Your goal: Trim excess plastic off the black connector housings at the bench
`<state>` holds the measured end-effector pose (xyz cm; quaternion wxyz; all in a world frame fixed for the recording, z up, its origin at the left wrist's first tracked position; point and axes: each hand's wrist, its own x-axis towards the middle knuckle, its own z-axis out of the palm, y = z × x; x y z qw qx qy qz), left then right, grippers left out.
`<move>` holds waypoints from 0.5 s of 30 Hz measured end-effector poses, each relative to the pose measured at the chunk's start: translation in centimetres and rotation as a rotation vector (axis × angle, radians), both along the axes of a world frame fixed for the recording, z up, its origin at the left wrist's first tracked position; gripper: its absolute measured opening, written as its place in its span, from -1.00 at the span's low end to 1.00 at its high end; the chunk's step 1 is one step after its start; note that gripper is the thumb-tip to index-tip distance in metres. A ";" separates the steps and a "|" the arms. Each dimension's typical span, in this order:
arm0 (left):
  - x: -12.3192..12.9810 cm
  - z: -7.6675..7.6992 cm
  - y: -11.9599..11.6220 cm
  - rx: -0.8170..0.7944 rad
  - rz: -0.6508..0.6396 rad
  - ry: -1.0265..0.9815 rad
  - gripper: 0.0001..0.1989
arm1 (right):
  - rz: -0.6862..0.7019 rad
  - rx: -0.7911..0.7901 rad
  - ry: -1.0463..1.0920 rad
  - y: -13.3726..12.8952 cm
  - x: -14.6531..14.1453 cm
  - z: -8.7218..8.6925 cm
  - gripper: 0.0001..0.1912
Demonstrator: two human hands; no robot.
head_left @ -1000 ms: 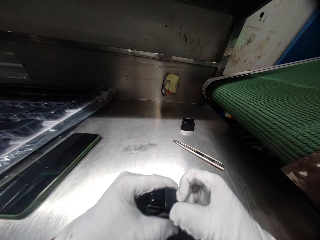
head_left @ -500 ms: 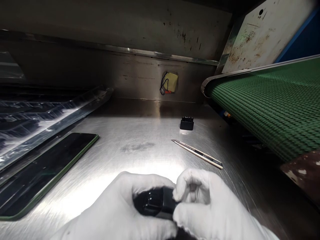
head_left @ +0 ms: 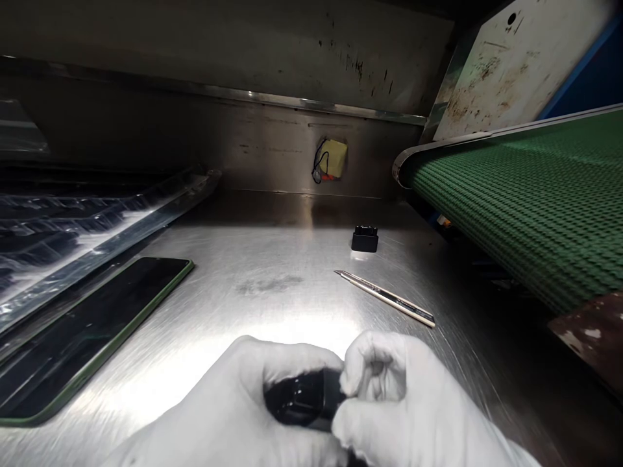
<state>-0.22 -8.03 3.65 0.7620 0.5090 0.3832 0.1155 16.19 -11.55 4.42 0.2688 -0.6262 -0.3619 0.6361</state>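
Observation:
A glossy black plastic part (head_left: 304, 397) sits between my two white-gloved hands, low in the head view. My left hand (head_left: 243, 408) wraps round it from the left, fingers above and thumb below. At its right end, the curled fingers and thumb of my right hand (head_left: 394, 395) pinch it. The gloves hide both ends of the part, so its exact kind does not show. Beyond my hands lies a slim craft knife (head_left: 384, 298), its pointed tip toward the left. A small black connector-like block (head_left: 365, 239) stands farther back on the metal table (head_left: 272, 311).
On the left lies a phone in a green case (head_left: 97, 337), beside a clear plastic tray (head_left: 97, 240) with dark compartments. A green conveyor belt (head_left: 525, 194) overhangs the right side. A yellow pad with a dark cord (head_left: 333, 159) is on the back wall.
The black part has turned slightly and shifted a little to the right within my hands. Both hands keep their hold; the other things stay in place.

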 end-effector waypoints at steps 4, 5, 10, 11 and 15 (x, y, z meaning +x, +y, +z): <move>0.0 0.1 0.0 -0.019 -0.001 0.004 -0.86 | 0.002 0.014 0.148 -0.2 0.2 -0.7 -0.81; 0.0 0.2 0.1 -0.024 -0.004 0.019 -0.86 | -0.013 0.021 0.186 -0.3 0.3 -0.9 -0.80; 0.1 0.6 0.1 -0.032 -0.002 0.015 -0.82 | -0.049 0.022 0.235 -0.3 0.5 -0.8 -0.76; 0.1 0.6 0.2 -0.039 0.004 0.012 -0.81 | -0.038 0.019 0.223 -0.3 0.5 -0.7 -0.76; -0.1 0.2 0.1 -0.074 0.004 0.009 -0.81 | -0.002 -0.003 0.143 -0.1 0.2 -0.3 -0.76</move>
